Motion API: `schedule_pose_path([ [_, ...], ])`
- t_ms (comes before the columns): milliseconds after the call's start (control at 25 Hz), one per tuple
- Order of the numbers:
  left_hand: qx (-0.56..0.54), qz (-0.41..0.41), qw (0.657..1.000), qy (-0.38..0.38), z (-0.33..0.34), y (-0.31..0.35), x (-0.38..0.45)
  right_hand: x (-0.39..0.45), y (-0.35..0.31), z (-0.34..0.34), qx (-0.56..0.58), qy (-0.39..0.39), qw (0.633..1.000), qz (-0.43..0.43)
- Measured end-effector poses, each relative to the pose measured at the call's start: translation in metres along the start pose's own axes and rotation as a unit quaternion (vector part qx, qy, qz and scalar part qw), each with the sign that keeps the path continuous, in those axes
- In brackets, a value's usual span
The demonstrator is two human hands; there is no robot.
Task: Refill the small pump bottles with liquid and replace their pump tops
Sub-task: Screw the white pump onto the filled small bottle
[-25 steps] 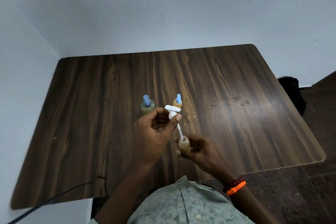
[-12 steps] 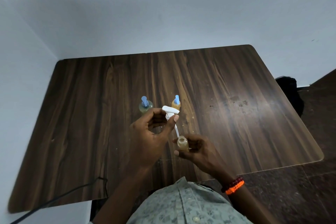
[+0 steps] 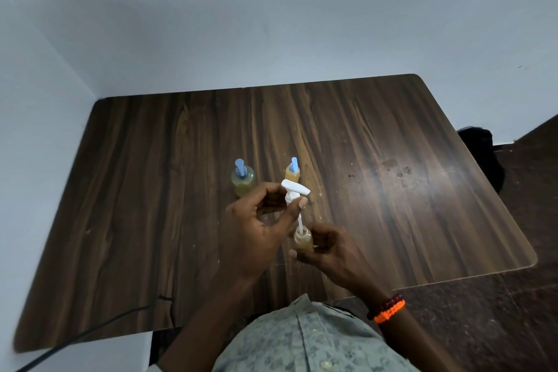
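My right hand grips a small open bottle of amber liquid above the table's front middle. My left hand pinches a white pump top by its collar, held above the bottle. The pump's thin white tube reaches down, its tip in the bottle's mouth. Behind my hands two more bottles stand upright on the table. One is a round yellowish bottle with a blue pump. The other is a narrow amber bottle with a blue pump.
The dark wooden table sits in a corner of white walls. Its surface has stains at the right. A black cable runs off the front left edge. A dark object lies on the floor beyond the right edge.
The pump tube has come to stand more upright over the held bottle, with its tip at the mouth. Both hands keep their grips.
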State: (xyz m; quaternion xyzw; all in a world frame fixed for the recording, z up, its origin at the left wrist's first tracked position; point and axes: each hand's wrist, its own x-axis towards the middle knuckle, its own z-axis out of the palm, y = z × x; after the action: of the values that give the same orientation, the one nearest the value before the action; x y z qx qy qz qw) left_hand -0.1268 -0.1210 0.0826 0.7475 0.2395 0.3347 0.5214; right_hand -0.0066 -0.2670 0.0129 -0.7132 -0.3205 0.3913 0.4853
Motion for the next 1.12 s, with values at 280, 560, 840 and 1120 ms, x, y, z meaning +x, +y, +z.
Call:
schedule_pose_path([
  [280, 0.043, -0.008, 0.997, -0.057, 0.003, -0.004, -0.009, 0.002, -0.005, 0.001, 0.008, 0.013, 0.999, -0.031],
  [560, 0.054, -0.046, 0.982, -0.175, 0.002, -0.017, -0.011, 0.0, -0.006, -0.001, 0.01, 0.022, 0.998, -0.051],
  [840, -0.06, -0.093, 0.984, -0.14, 0.013, -0.018, -0.013, -0.001, -0.007, 0.0, 0.037, 0.022, 0.997, -0.058],
  [1120, -0.09, -0.091, 0.986, -0.11, 0.004, -0.032, -0.015, -0.001, -0.006, -0.002, 0.052, 0.035, 0.997, -0.046],
])
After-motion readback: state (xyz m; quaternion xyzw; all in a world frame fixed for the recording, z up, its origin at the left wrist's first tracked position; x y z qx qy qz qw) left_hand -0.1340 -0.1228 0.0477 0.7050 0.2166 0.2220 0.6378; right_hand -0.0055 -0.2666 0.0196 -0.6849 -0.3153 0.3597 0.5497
